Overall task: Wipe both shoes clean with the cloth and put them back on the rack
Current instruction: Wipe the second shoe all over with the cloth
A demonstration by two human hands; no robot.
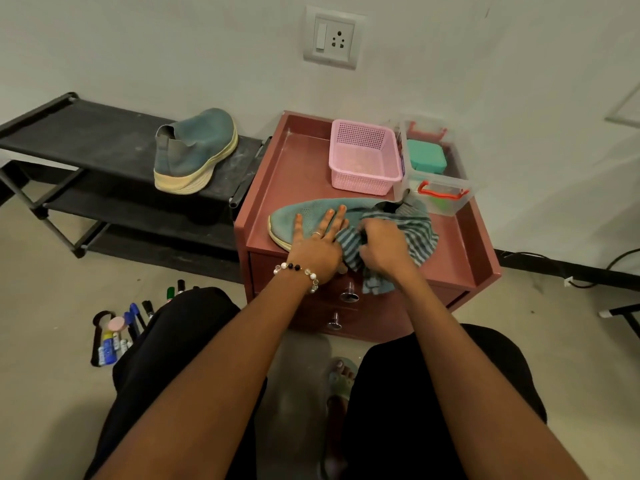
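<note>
A teal knit shoe (304,211) lies on its side on the reddish drawer cabinet (287,174), toe pointing left. My left hand (318,242) presses flat on its forefoot, fingers straight. My right hand (382,245) grips a bunched green-and-grey striped cloth (415,233) against the shoe's heel part, which the cloth hides. The second teal shoe (194,150), with a cream sole, stands upright on the top shelf of the black shoe rack (86,133) to the left.
A pink perforated basket (363,157) and a clear plastic box (440,195) with a teal container sit at the cabinet's back right. Markers and small bottles (121,330) lie on the floor at the left. My knees flank the cabinet's drawers.
</note>
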